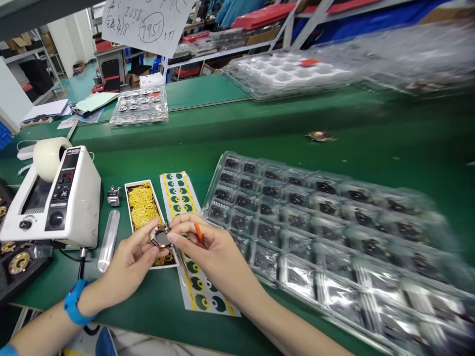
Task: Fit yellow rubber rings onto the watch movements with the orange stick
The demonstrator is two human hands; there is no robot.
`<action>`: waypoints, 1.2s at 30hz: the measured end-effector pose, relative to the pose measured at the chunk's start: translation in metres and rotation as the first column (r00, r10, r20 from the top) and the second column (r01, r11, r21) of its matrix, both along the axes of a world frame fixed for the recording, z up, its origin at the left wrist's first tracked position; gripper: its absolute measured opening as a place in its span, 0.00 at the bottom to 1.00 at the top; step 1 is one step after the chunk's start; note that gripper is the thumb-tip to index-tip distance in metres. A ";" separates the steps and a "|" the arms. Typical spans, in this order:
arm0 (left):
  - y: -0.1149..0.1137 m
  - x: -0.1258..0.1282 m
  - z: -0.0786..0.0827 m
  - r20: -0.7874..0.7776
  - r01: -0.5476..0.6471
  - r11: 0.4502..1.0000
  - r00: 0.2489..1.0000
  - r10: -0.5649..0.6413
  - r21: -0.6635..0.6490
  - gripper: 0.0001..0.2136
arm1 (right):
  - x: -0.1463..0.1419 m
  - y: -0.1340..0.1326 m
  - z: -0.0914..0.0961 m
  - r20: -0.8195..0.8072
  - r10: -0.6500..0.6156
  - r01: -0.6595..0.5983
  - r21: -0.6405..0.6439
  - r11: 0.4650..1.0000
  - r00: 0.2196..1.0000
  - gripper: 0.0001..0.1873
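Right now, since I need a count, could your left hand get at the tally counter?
Probably yes, once it lets go: the left hand holds a round gold-rimmed part, and only a clear tube lies toward the tally counter.

The left forearm (44,326) and right forearm (267,306) angle in from the bottom edge, the left hand (128,257) and right hand (208,252) meeting at lower centre, both curled into a pinch.

Floor: teal-painted floor (76,79)
Wall: white pillar (65,44)
Shelving: metal racks (222,52) with red boxes (260,21)
Overhead: handwritten paper sign (146,24)
Furniture: green-topped desk (208,94)
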State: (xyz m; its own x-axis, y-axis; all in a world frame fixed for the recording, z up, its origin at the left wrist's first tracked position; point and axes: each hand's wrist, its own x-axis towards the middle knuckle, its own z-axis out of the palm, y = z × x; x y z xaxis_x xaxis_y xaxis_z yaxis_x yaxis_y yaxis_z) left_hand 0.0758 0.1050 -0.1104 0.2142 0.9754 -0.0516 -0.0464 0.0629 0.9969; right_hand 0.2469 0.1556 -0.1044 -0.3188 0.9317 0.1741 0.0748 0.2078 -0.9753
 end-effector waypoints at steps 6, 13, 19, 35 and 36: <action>0.000 0.002 0.001 -0.005 0.001 0.999 1.000 0.000 0.038 0.23 | -0.002 0.000 -0.005 -0.025 -0.016 0.016 -0.003 1.000 1.000 0.09; 0.000 0.003 -0.001 0.027 -0.005 1.000 1.000 0.004 0.025 0.22 | -0.006 -0.002 -0.003 -0.025 -0.073 0.074 0.035 0.997 0.997 0.09; 0.001 0.006 0.000 0.119 -0.028 1.000 0.992 0.030 -0.013 0.20 | -0.010 -0.006 -0.004 0.002 -0.145 0.142 0.155 0.978 0.989 0.08; 0.007 0.015 0.004 0.166 -0.233 0.964 0.953 0.252 -0.127 0.19 | -0.016 -0.007 -0.014 0.211 -0.172 0.068 0.425 0.903 0.962 0.03; 0.007 0.014 0.003 0.161 -0.229 0.965 0.955 0.248 -0.129 0.18 | -0.015 -0.005 -0.012 0.221 -0.121 0.029 0.382 0.924 0.968 0.06</action>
